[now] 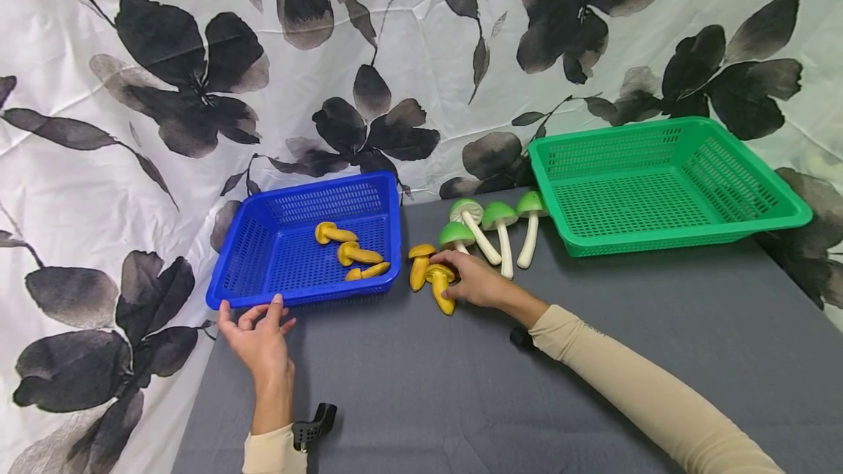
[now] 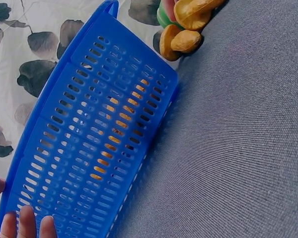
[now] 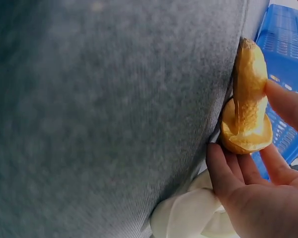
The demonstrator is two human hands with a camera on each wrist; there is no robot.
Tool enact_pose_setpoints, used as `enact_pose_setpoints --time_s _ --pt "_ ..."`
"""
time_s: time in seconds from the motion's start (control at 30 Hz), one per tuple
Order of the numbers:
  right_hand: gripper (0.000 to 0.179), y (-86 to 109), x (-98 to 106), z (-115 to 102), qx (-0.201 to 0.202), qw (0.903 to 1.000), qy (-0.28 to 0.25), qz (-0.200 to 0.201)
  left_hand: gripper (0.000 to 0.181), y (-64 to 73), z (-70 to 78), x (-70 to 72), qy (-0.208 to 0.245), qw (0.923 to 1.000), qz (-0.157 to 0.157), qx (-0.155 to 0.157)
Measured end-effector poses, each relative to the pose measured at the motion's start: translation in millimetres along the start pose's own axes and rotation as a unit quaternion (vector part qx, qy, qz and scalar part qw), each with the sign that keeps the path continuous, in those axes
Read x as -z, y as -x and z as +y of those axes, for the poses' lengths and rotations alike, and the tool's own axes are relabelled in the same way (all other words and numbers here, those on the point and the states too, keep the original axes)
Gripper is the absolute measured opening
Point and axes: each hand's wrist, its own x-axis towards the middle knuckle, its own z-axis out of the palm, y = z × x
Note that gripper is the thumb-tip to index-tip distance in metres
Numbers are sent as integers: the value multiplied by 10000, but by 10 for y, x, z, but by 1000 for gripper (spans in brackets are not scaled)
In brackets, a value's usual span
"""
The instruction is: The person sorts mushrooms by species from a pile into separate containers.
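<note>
My right hand (image 1: 470, 280) pinches a yellow mushroom (image 1: 443, 293) on the grey cloth; in the right wrist view the thumb is on its stem (image 3: 251, 84) and the other fingers are around the cap. Another yellow mushroom (image 1: 419, 269) lies just left of it. At the front left corner of the blue basket (image 1: 316, 294), my left hand (image 1: 260, 339) holds the rim, with fingertips (image 2: 27, 220) against the outer wall. Inside this basket lie three yellow mushrooms (image 1: 358, 254), partly visible through its slots in the left wrist view.
Several green-capped mushrooms with white stems (image 1: 503, 240) lie together behind my right hand. A green basket (image 1: 658, 246) with nothing in it stands at the back right. Behind the table hangs a white floral cloth (image 1: 461, 130).
</note>
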Motion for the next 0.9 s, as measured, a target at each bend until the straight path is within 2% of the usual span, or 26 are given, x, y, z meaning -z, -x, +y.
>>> enact_pose_setpoints --time_s 0.2,0.4,0.53,0.73,0.9 --pt "68 -16 -29 -2 -32 9998 186 -29 95 -1 5 -5 19 10000 1 12" --pt "67 -3 -27 -7 120 9988 461 108 96 -4 6 -9 79 10000 -27 -26" --pt "64 18 -20 -15 240 9984 461 213 96 -10 6 -7 84 9999 -32 -43" --pt "60 29 6 -24 196 9998 42 21 96 -20 10 -6 111 9999 -29 -24" --pt "55 28 26 -4 31 9964 -812 -249 96 -23 12 -11 71 10000 -10 -6"
